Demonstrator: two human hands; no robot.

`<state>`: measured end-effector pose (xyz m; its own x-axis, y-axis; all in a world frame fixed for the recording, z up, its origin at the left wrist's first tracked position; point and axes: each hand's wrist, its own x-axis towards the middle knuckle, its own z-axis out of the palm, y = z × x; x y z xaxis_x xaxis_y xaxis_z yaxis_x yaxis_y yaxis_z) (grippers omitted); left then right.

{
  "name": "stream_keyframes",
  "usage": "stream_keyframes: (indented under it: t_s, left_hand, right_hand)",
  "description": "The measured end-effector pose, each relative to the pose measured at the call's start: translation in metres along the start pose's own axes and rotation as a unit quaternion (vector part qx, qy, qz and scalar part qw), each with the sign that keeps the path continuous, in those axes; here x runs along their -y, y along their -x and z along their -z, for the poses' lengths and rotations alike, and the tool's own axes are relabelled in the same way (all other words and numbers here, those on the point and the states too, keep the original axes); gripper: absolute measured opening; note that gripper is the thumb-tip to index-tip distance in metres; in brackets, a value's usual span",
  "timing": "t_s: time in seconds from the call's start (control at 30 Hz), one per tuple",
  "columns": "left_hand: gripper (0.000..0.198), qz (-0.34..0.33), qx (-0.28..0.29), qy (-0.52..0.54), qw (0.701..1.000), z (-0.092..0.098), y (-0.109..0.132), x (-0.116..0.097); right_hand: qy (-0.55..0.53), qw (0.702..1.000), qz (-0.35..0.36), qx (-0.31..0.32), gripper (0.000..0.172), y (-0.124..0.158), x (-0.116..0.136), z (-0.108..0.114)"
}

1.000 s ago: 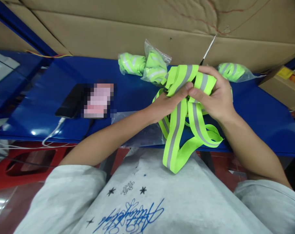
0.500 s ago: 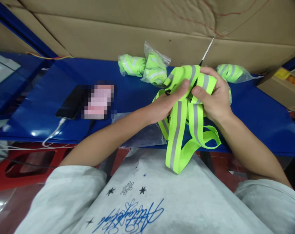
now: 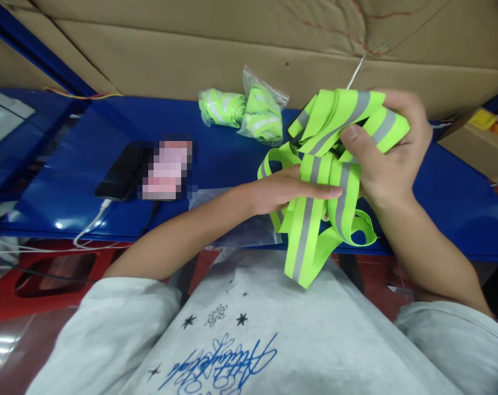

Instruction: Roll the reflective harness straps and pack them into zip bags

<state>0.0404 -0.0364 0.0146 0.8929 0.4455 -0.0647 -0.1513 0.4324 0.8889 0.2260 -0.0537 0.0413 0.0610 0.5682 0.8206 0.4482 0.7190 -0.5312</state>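
Observation:
Neon yellow-green reflective straps [image 3: 304, 230] with a grey stripe hang in loops over the table's front edge. My right hand [image 3: 391, 148] is closed around their gathered upper folds, its thumb pressing on top. Lower down, my left hand [image 3: 292, 189] has the hanging strands between its thumb and fingers, with part of the fingers hidden behind the straps. A flat clear plastic bag [image 3: 244, 225] lies on the table beneath my left forearm. Behind my hands sit two bagged bundles of similar strap, a left one [image 3: 222, 108] and a right one [image 3: 263, 115].
Left on the blue table [image 3: 68, 159] are a dark phone [image 3: 119, 173] with a white cable [image 3: 90, 222] and a blurred-out screen [image 3: 168, 170]. Brown cardboard [image 3: 170, 49] walls the back. An open carton [image 3: 471, 153] stands at right, a red stool [image 3: 60, 274] below left.
My right hand has moved right and up with the folded straps. My left hand has slid from the upper folds down to the hanging strands. The bundle at back right is now hidden.

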Motion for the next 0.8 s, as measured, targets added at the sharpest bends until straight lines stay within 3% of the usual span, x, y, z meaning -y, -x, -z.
stream_keyframes:
  t_s: [0.1,0.23,0.33,0.43,0.63,0.73,0.8]
  left_hand:
    - [0.039,0.009,0.064,0.036,0.997,0.0,0.0,0.001]
    - [0.032,-0.037,0.093,0.065,0.993,-0.002,0.003,-0.011]
    - [0.045,-0.082,0.113,0.1,0.985,-0.006,0.006,-0.021]
    - [0.06,-0.08,0.065,0.107,0.989,-0.011,0.005,-0.026]
    - [0.053,-0.087,-0.054,0.109,0.989,-0.008,0.001,-0.028]
    - [0.051,-0.09,-0.107,0.104,0.985,0.001,-0.002,-0.028]
    - [0.042,-0.091,-0.119,0.085,0.985,0.006,-0.004,-0.025]
  right_hand:
    - [0.034,0.994,0.086,0.053,0.032,-0.003,0.006,0.005]
    - [-0.008,0.982,0.154,0.11,0.042,-0.013,0.001,0.011]
    - [-0.011,0.975,0.186,0.118,0.034,-0.02,-0.006,0.016]
    - [0.025,0.969,0.189,0.159,0.03,-0.024,-0.007,0.022]
    - [0.017,0.95,0.103,0.293,0.047,-0.019,0.004,0.027]
    - [-0.011,0.957,0.055,0.283,0.043,-0.013,0.004,0.018]
    - [-0.029,0.976,-0.001,0.217,0.037,-0.01,-0.003,0.011]
